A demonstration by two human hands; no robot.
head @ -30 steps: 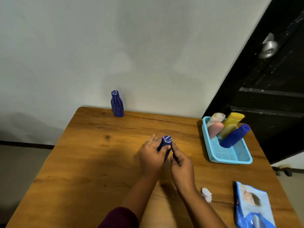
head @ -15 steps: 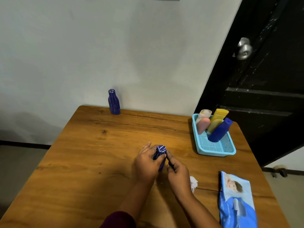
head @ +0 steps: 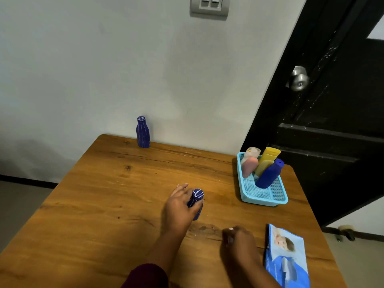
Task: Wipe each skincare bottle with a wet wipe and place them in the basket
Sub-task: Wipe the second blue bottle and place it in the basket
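Note:
A dark blue patterned bottle (head: 197, 197) stands upright mid-table, and my left hand (head: 179, 206) grips its body from the left. My right hand (head: 239, 241) lies lower right on the table, fingers curled over the crumpled white wet wipe (head: 230, 229), of which only a small bit shows. A second dark blue bottle (head: 143, 133) stands at the table's far edge by the wall. The light blue basket (head: 264, 200) sits at the right and holds a pink bottle (head: 249, 166), a yellow bottle (head: 268, 159) and a blue bottle (head: 269, 173), all leaning.
A blue wet wipe pack (head: 287, 258) lies flat at the near right, beside my right hand. The wooden table (head: 104, 204) meets a white wall at the back. A black door with a metal knob (head: 298, 79) stands to the right.
My right hand has left the bottle and moved down to the right onto the crumpled wipe. My left hand still holds the bottle. The camera has tilted upward.

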